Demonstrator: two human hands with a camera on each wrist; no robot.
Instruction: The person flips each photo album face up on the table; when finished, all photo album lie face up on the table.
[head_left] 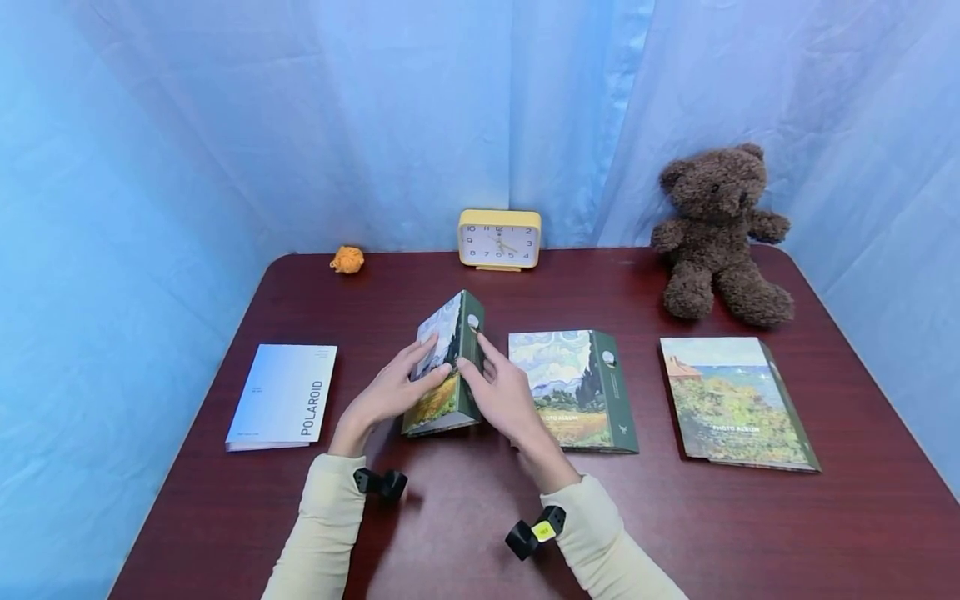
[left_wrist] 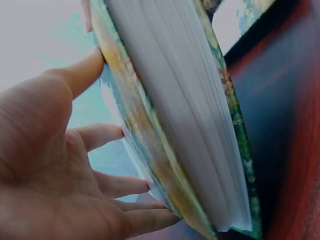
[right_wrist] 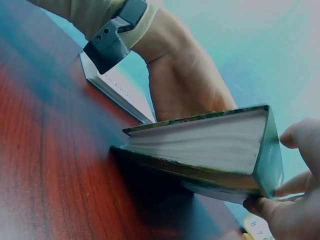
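A thick green-spined photo album [head_left: 435,392] with a landscape painting on its cover stands tilted on the table, its spine toward the right. My left hand [head_left: 393,387] spreads over the front cover, with fairly straight fingers and fingertips touching it in the left wrist view. At the spine, my right hand [head_left: 504,396] holds the album, thumb near the front edge; in the right wrist view its fingers [right_wrist: 262,204] reach round the spine's lower corner. White page edges [right_wrist: 215,142] show between the covers. A similar photo album [head_left: 558,375] lies just right of the right hand.
A blue-white Polaroid album [head_left: 285,392] lies at the left, another photo album [head_left: 738,400] at the right. Along the back are a small orange ball-like object [head_left: 347,259], a yellow clock [head_left: 499,240] and a brown teddy bear [head_left: 720,233]. Blue curtains [head_left: 375,108] hang behind the table.
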